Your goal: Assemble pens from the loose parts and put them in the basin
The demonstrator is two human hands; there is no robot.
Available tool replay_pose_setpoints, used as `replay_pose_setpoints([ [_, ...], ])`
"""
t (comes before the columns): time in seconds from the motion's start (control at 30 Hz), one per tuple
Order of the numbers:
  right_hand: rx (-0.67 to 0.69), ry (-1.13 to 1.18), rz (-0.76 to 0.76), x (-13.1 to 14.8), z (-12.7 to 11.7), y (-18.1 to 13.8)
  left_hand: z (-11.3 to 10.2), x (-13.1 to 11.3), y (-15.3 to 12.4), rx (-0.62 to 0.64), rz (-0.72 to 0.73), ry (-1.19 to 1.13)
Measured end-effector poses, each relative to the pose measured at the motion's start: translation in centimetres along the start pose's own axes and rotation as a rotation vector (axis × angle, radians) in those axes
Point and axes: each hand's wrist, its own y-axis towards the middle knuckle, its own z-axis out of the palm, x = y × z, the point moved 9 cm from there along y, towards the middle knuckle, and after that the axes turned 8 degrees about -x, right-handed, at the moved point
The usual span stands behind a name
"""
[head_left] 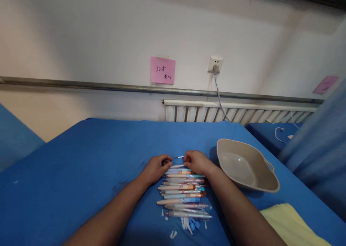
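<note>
On the blue sheet (89,174) lies a column of several pens (180,196), side by side and roughly crosswise to me. My left hand (158,166) is at the far left end of the column, fingers curled and thumb against a pale pen (177,166). At that pen's other end is my right hand (199,162), its fingers pressed together. Just beyond, a thin white-and-dark stick (178,157) spans between my fingertips; whether they grip it or only touch it is unclear. Small white pieces (186,224) and blue pieces (194,224) lie below the nearest pens.
A beige basin (263,166) stands right of my right forearm, with a yellow cloth (292,224) nearer to me. Behind the bed are a white radiator (194,103), a metal rail (121,87), a plugged socket (215,64) and a pink note (162,70). A blue curtain (319,148) hangs at right.
</note>
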Motion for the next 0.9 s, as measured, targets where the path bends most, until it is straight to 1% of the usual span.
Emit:
replay_pose_setpoints([
  [0.13,0.013,-0.079,-0.061,0.9,-0.3,-0.1,0.1,0.4,0.2,-0.008,0.003,-0.048],
  [0.23,0.024,-0.142,-0.117,1.4,0.0,0.0,0.2,0.6,0.3,-0.022,-0.006,-0.063],
  [0.3,0.027,-0.141,-0.149,1.6,0.3,0.0,0.2,0.7,0.3,-0.027,-0.008,-0.078],
  [0.37,0.023,-0.111,-0.166,1.6,0.6,0.0,0.2,0.6,0.3,-0.027,-0.005,-0.096],
  [0.53,-0.049,0.033,-0.165,1.3,0.7,0.3,-0.1,0.5,0.3,-0.033,-0.008,-0.108],
  [0.63,-0.054,0.111,-0.172,1.2,1.0,0.4,-0.3,0.1,0.3,-0.026,0.0,-0.12],
  [0.77,-0.07,0.197,-0.15,1.0,1.1,0.6,-0.4,0.3,0.2,-0.006,-0.048,-0.089],
  [0.83,-0.08,0.238,-0.135,0.8,1.0,0.7,-0.8,0.5,0.3,-0.064,-0.069,-0.126],
  [0.9,-0.089,0.273,-0.124,0.8,0.9,0.7,-1.3,0.5,0.4,-0.136,-0.05,-0.186],
])
